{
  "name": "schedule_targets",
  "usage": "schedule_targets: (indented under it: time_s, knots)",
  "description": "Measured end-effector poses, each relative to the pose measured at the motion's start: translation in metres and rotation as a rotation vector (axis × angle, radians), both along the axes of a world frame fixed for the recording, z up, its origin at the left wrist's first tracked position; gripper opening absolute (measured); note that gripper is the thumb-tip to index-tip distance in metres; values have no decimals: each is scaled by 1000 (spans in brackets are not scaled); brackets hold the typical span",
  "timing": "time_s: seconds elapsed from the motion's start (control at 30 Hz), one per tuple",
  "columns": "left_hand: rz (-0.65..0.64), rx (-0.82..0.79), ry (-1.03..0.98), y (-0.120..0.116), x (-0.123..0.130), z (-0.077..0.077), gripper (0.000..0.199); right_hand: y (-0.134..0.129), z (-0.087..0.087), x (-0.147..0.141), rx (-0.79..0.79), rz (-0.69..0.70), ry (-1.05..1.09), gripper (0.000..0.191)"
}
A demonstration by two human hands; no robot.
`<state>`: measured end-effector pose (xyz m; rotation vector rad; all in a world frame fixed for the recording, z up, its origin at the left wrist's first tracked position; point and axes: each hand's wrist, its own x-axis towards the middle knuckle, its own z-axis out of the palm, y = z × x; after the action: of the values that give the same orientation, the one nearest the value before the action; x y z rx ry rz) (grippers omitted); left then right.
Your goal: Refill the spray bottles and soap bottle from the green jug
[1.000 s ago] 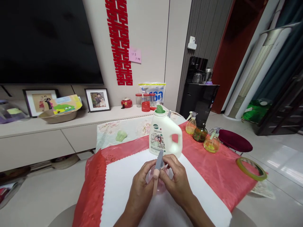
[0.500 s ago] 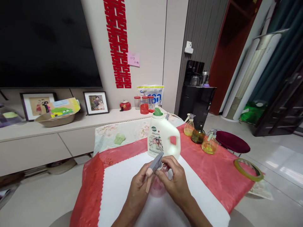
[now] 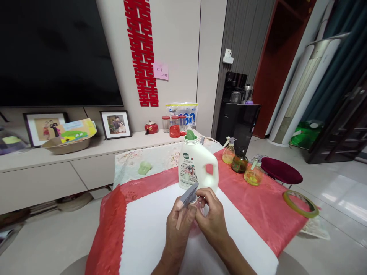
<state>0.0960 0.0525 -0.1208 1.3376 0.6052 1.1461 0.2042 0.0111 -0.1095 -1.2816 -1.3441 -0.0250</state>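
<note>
1. Left hand point(image 3: 180, 223) and right hand point(image 3: 213, 217): fingers closed at the collar point(image 3: 194, 202) of the grey spray head point(image 3: 189, 194)
2. Pink bottle point(image 3: 195, 230): beneath them, in front of the white jug point(image 3: 197, 168)
3. Best kept upright, collar turned level, unforced

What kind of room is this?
It looks like a living room in someone's home. There's a big TV on the wall, a low cabinet beneath it, and a framed photo standing on top.
</note>
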Motion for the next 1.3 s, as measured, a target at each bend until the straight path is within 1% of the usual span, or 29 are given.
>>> schedule_targets:
  time_s: [0.13, 0.23, 0.33, 0.43, 0.57, 0.67, 0.73, 0.83, 0.9, 0.97, 1.03, 1.13, 1.27, 1.3]
  knots:
    - [53, -51, -38, -3, 6, 1, 43, -1, -1, 0, -19, 16, -11, 17]
    - [64, -52, -51, -3, 7, 3, 46, -6, 6, 4, -84, 96, -38, 19]
    - [69, -47, -51, -2, 6, 6, 40, -14, 16, 12, -160, 197, -47, 19]
    - [80, -73, -55, -2, 6, 9, 32, -17, 21, 16, -189, 240, -24, 22]
    - [68, -133, -78, -1, 6, 7, 32, -14, 17, 14, -163, 219, 6, 25]
    - [64, -110, -94, -1, 5, 6, 34, -11, 13, 14, -132, 195, 28, 21]
    - [87, -97, -87, 0, 4, 6, 36, -11, 11, 14, -120, 190, 42, 18]
    - [124, -129, -38, 2, 3, 4, 36, -11, 11, 15, -123, 197, 66, 14]
    - [104, -147, -11, 4, 3, 0, 36, -11, 12, 15, -136, 202, 80, 11]
    - [58, -156, -25, 6, 3, -4, 36, -10, 13, 14, -156, 207, 81, 7]
    - [21, -168, -59, 7, 4, -5, 37, -10, 14, 13, -172, 207, 78, 11]
    - [22, -156, -100, 8, 6, -3, 38, -11, 15, 11, -181, 202, 97, 18]
    - [47, -159, -133, 4, 5, 4, 38, -9, 13, 8, -187, 188, 164, 9]
    - [45, -176, -119, 2, 4, 5, 37, -7, 11, 8, -189, 180, 185, 11]
